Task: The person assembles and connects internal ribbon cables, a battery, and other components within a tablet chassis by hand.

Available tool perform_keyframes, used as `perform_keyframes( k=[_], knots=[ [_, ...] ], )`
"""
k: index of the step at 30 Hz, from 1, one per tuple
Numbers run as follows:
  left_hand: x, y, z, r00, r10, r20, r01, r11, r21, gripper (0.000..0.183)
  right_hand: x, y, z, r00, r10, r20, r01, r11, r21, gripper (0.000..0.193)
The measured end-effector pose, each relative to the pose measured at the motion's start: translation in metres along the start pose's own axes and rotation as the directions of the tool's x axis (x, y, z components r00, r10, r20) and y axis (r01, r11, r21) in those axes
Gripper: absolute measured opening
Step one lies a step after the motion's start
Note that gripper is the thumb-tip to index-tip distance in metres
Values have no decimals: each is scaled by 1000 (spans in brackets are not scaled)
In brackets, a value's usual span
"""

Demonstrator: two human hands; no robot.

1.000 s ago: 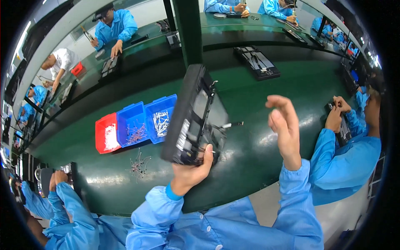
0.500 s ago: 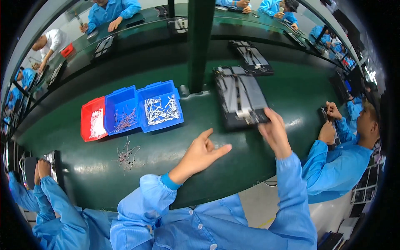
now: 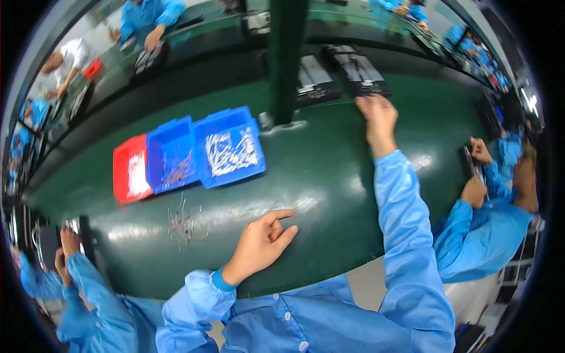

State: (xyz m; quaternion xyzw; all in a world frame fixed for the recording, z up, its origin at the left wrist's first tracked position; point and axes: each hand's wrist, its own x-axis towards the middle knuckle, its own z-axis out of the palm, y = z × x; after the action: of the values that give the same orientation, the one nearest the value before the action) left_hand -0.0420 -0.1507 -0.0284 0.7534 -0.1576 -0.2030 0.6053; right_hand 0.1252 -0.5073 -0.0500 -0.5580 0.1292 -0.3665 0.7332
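Note:
My right hand [image 3: 379,120] reaches far forward, its fingers closed at the near edge of a flat black device with grey panels [image 3: 360,69]. A second such device [image 3: 315,75] lies just left of it, partly hidden behind a green post. My left hand [image 3: 259,244] hovers over the near part of the green table, thumb and index finger stretched out, other fingers curled, holding nothing. Ahead and left of it lies a loose tangle of thin wires [image 3: 182,222].
Beyond the wires, a red bin [image 3: 122,170] and two blue bins [image 3: 154,150] [image 3: 207,122] hold small white and dark reddish parts. The green post [image 3: 286,65] rises from the green table [image 3: 306,247]. Co-workers in blue sit at both sides and across.
My right hand has carried the device forward, away from me, to the far side of the table. The other device now appears farther left. My left hand has drawn slightly back toward me.

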Motion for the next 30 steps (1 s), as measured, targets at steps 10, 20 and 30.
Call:
perform_keyframes(
  k=[10, 20, 30],
  knots=[
    [-32, 21, -24, 976, 180, -122, -153, 967, 204, 24, 140, 13, -12, 821, 557, -123, -554, 830, 64, 32],
    [-74, -2, -102, 714, 315, -625, 222, 745, 629, 19, 92, 10, 2, 900, 436, 29, -436, 897, 72, 26],
    [-63, -22, -97, 651, 379, -657, 158, 780, 606, 12, -75, -80, -92, 850, 525, 36, -521, 849, -83, 40]
  ],
)
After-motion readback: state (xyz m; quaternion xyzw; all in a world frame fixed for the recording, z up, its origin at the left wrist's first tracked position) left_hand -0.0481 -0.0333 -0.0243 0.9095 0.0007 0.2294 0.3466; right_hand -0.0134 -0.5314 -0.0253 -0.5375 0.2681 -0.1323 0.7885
